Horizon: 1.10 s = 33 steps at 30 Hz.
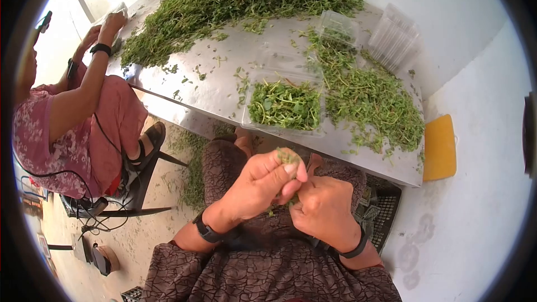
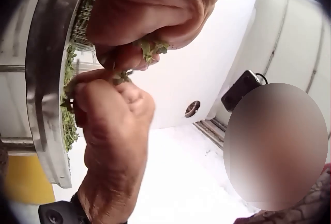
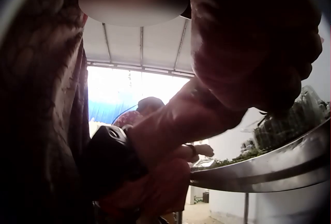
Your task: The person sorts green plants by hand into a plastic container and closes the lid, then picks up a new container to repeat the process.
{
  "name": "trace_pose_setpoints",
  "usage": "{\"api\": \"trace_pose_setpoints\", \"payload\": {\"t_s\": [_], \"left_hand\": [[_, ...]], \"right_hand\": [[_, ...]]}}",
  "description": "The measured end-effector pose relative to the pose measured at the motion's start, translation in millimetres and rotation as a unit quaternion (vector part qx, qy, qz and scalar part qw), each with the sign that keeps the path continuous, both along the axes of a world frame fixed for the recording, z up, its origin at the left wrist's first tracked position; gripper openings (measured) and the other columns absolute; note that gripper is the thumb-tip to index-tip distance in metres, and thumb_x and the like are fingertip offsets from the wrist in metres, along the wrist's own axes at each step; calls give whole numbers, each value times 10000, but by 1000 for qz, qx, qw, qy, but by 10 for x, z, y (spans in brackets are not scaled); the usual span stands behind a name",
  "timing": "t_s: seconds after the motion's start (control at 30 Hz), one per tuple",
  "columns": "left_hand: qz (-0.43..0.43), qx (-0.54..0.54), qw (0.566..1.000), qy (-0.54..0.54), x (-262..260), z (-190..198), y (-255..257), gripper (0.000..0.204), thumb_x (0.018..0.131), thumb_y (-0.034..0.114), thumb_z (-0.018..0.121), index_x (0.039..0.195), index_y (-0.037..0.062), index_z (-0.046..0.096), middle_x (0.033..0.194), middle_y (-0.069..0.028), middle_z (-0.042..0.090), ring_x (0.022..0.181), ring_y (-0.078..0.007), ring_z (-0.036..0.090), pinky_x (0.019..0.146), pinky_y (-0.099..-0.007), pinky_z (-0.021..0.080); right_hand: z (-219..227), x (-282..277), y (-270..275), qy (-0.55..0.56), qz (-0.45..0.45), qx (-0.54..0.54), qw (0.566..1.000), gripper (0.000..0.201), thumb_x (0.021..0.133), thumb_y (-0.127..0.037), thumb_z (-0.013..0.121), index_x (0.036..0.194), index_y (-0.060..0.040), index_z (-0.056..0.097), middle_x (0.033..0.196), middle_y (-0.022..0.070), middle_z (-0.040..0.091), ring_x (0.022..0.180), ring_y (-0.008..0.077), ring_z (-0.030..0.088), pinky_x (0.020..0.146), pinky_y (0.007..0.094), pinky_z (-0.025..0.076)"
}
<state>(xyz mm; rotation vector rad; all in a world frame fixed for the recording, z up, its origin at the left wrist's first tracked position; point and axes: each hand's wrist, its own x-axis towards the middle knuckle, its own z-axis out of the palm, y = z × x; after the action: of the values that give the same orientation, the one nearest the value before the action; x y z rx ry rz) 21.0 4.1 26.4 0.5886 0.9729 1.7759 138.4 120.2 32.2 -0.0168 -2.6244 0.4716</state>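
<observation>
Over the lap in the head view, my left hand [image 1: 254,187] pinches small green sprigs [image 1: 287,156] between thumb and fingertips. Curled beside it, nearly knuckle to knuckle, is my right hand [image 1: 325,208]. The left wrist view shows leaves poking out from the right hand [image 2: 114,131] near its thumb, and more leaves [image 2: 150,50] under the left hand [image 2: 150,12]. Just beyond the hands, an open clear plastic box [image 1: 244,113] filled with leafy green stems [image 1: 284,105] sits at the table's near edge. The right wrist view is dark around the hands.
A large heap of greens [image 1: 240,0] covers the back of the metal table [image 1: 184,86]; a smaller pile [image 1: 375,103] lies at right. Stacked clear boxes [image 1: 394,38] stand by the wall. A yellow board [image 1: 440,148] leans at the table's end. Another person [image 1: 72,112] sits at left.
</observation>
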Motion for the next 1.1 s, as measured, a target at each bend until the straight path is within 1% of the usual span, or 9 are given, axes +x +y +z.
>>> {"api": "trace_pose_setpoints", "payload": {"t_s": [0.07,0.2,0.3,0.37,0.5,0.67,0.77,0.9,1.1], "left_hand": [[18,19,999,36,-10,12,-13,214,1031,223,454,954,70,583,664,34,478,531,-52,404,470,-189,304],[75,41,996,-27,-180,79,-12,225,1036,225,445,956,69,587,687,35,475,537,-52,365,470,-204,293],[60,47,997,-11,-203,99,-19,234,1037,234,445,956,65,586,697,35,474,542,-52,346,475,-206,288],[61,49,997,-12,-212,69,-13,234,1037,234,445,958,64,586,698,36,474,542,-52,343,477,-206,290],[67,47,996,-31,-197,38,-4,232,1037,230,445,968,63,590,699,36,473,546,-48,343,477,-204,291],[56,55,997,-19,-141,-10,16,232,1038,231,445,976,62,592,699,33,482,556,-47,362,484,-204,308],[53,47,997,3,-101,-2,1,238,1038,233,443,976,58,591,694,31,486,559,-49,373,491,-206,320],[61,34,998,10,-72,8,-42,249,1040,236,438,974,50,590,685,29,483,558,-53,378,494,-206,322],[59,50,997,13,-76,-6,-102,256,1043,238,430,976,50,590,682,29,483,559,-52,386,493,-206,326]], "right_hand": [[16,11,25,-4,6,-2,1000,143,599,-74,644,600,-56,502,562,82,511,521,271,563,470,366,443],[43,-25,37,9,-6,-10,1000,144,606,-42,641,615,-56,498,567,89,511,524,277,565,469,368,438],[34,-35,47,11,4,-37,999,153,624,-10,640,629,-57,495,573,86,518,526,274,567,469,367,435],[49,-34,47,0,9,-65,998,113,628,54,601,716,-16,608,593,114,557,528,294,576,475,373,444],[37,-26,55,-12,34,-91,995,103,667,44,647,752,-9,622,627,123,590,555,297,603,492,368,464],[-24,-17,58,0,49,-148,988,119,755,-59,705,802,-30,600,626,98,584,569,293,614,482,385,460],[16,3,47,-30,40,-165,985,118,727,-13,715,802,2,626,702,130,640,603,310,637,518,364,487],[-6,28,89,-33,61,-184,981,119,757,-63,712,818,-24,617,681,118,624,581,306,622,497,381,477],[119,54,208,-3,-19,-219,976,72,795,10,671,856,-19,645,697,130,629,572,279,619,519,326,468]]}}
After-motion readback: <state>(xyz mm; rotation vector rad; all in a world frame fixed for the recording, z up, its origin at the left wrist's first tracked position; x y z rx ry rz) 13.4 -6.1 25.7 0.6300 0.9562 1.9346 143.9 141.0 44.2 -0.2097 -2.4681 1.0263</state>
